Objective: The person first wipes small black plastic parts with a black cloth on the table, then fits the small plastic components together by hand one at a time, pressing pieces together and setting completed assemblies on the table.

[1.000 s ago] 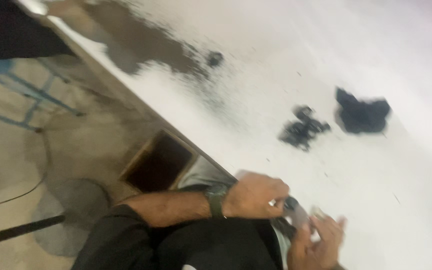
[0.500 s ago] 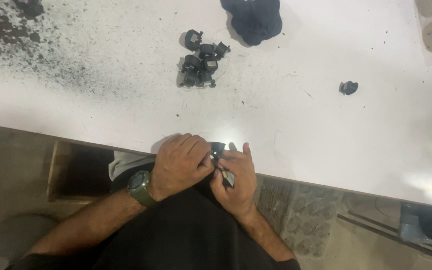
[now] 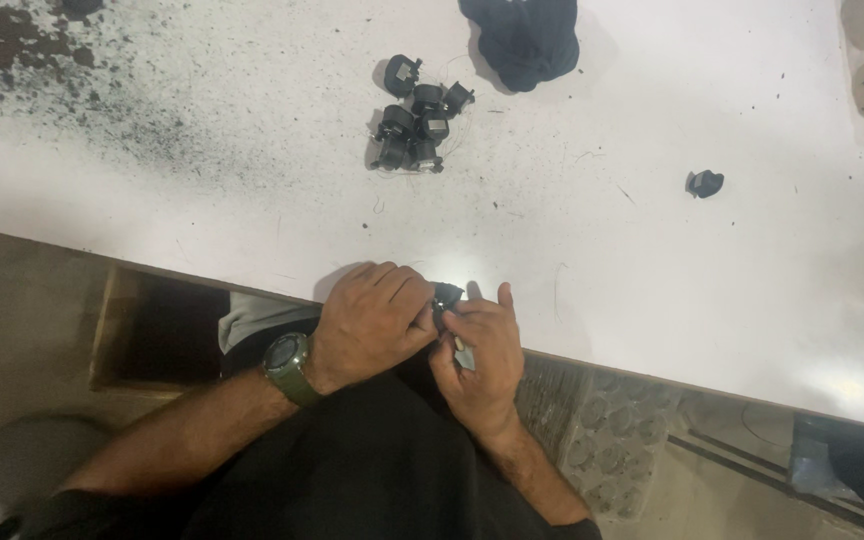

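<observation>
At the near edge of the white table [image 3: 252,220], both hands close around one small black part [image 3: 446,296]. My left hand [image 3: 372,322], with a dark green watch on its wrist, covers the part from the left. My right hand [image 3: 482,355] pinches it from the right, and a small pale piece shows between its fingers. Most of the part is hidden by the fingers. A cluster of several similar small black parts [image 3: 414,127] lies farther back on the table, well away from my hands.
A dark cloth bundle [image 3: 527,40] sits at the table's far edge. One lone black part [image 3: 704,183] lies to the right. Black powder stains [image 3: 12,50] spread over the far left. Under the table edge is an open wooden box [image 3: 157,330].
The view has swung from a tilted look along the table to a straight look down. My hands have stayed together on the small part at the table's edge.
</observation>
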The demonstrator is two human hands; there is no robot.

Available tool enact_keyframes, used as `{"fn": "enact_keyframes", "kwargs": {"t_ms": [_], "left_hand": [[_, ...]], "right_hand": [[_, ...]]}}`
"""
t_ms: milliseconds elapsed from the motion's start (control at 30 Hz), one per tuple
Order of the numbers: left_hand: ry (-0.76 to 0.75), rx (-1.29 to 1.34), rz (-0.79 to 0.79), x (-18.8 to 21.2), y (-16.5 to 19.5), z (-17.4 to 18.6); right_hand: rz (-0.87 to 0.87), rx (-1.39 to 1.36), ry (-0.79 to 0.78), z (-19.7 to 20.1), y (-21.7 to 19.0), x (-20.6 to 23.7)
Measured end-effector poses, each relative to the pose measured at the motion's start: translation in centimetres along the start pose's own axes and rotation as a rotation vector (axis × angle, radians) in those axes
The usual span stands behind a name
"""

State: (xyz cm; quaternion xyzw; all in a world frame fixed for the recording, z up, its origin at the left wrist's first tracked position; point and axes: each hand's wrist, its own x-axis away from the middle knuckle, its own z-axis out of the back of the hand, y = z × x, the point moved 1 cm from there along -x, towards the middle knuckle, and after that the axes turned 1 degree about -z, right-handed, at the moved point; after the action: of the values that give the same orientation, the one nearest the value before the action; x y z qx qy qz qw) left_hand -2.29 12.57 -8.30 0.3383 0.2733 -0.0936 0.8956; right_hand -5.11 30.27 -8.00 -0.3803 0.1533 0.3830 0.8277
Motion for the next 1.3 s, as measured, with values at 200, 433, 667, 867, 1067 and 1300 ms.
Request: {"fn": "enact_keyframes", "kwargs": {"t_ms": [200, 433, 667, 867, 1067, 1300], "left_hand": [[-0.099, -0.029, 0.064, -2.7, -0.6, 2.3], [-0.183, -0.279, 0.272, -8.4, -7.1, 4.7], [-0.062, -0.192, 0.245, -9.8, -8.9, 4.1], [-0.046, -0.183, 0.170, -5.0, -6.9, 6.4], [-0.016, -0.223, 0.265, -2.4, -5.3, 7.9], [-0.144, -0.253, 0.464, -0.1, -7.2, 3.7]], "right_hand": [[-0.068, 0.071, 0.051, 1.4, 1.9, -0.7], [-0.340, -0.009, 0.271, 2.8, 6.2, 1.0], [-0.565, 0.408, -0.070, 0.4, 13.4, -2.6], [-0.707, 0.459, -0.437, -0.1, 19.6, -3.8], [-0.633, 0.300, -0.286, -0.4, 17.2, -3.1], [-0.318, -0.067, 0.105, 1.4, 10.9, 2.0]]}}
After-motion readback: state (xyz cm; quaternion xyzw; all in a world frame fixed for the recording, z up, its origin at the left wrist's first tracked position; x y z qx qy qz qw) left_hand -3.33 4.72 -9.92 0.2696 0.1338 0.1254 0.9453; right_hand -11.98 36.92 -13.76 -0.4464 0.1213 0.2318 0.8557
